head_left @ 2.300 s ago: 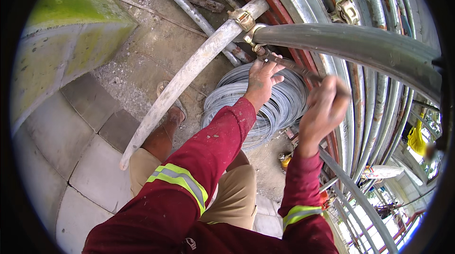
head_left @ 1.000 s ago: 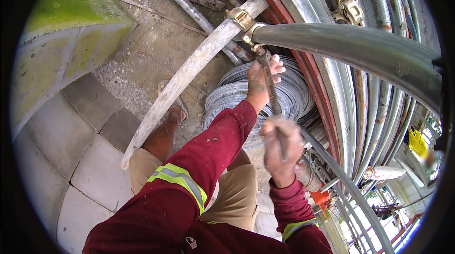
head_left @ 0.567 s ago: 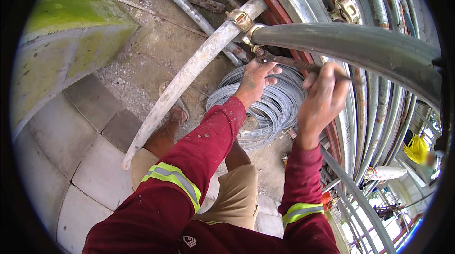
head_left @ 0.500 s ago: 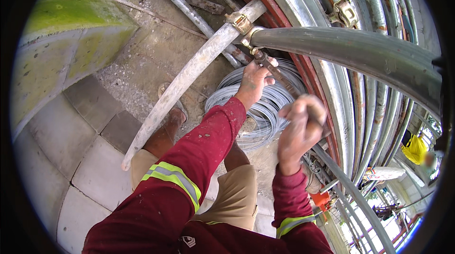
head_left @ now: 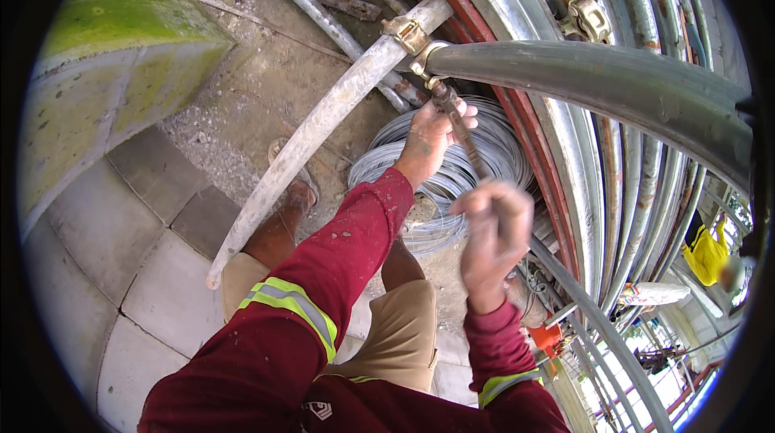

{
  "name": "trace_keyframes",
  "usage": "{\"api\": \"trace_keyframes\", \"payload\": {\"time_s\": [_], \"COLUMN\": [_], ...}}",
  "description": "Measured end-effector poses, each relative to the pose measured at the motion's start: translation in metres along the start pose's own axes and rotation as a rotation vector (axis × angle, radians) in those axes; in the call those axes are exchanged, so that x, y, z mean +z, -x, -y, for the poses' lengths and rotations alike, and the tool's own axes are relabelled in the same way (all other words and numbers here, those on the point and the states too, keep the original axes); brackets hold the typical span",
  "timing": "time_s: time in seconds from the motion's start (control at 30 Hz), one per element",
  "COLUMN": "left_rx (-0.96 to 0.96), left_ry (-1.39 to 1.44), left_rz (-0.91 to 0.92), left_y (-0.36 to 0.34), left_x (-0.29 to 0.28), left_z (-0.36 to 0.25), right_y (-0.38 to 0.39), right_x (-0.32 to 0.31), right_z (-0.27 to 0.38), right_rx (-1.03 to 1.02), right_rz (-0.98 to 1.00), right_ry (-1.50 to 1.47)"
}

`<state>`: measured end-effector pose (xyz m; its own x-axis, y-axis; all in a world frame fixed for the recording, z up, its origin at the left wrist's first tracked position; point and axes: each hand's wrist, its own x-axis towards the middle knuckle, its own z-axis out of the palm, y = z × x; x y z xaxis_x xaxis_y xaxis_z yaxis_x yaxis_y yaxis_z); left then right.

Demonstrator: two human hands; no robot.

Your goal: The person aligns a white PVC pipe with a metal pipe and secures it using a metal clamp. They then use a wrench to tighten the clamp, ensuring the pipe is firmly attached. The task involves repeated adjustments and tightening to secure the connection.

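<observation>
Dark pipe (head_left: 581,70) could shift, I reckon, if badly clamped to the pale pipe (head_left: 315,138) nr the latter's top end. Wire coil (head_left: 504,138) below could catch anything dropped. Wrench (head_left: 467,142): top end just under where the pipes meet; poor seating = slip risk. My R hand (head_left: 496,235)'s at its lower end, blurred, can't tell if gripping; L hand (head_left: 428,138)'s wrapped loosely round the head end, poss. pinch if it slips. Coupler (head_left: 410,35) might bind if dirty.
</observation>
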<state>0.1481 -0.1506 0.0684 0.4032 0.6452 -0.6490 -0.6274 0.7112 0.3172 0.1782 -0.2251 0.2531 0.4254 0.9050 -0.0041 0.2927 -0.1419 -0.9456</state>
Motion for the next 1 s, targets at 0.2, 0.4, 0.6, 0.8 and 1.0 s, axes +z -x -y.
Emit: {"api": "trace_keyframes", "payload": {"time_s": [0.2, 0.4, 0.6, 0.8, 1.0], "left_rx": [0.156, -0.052, -0.040, 0.036, -0.089], "left_ry": [-0.034, 0.043, -0.062, -0.005, 0.065], "left_rz": [-0.028, 0.025, 0.008, -0.083, 0.023], "left_y": [-0.007, 0.009, 0.003, 0.007, 0.008], "left_x": [-0.002, 0.005, -0.015, 0.005, -0.003], "left_z": [0.011, 0.000, -0.008, 0.005, 0.000], "right_y": [-0.054, -0.136, 0.007, -0.088, -0.092], "right_x": [-0.004, -0.017, 0.011, 0.005, -0.004], "right_z": [-0.039, -0.044, -0.009, -0.011, -0.014], "right_rx": [-0.307, 0.039, -0.288, -0.041, 0.050], "right_rz": [0.033, -0.192, 0.065, -0.082, -0.155], "right_ry": [0.267, -0.082, 0.471, 0.238, 0.123]}}
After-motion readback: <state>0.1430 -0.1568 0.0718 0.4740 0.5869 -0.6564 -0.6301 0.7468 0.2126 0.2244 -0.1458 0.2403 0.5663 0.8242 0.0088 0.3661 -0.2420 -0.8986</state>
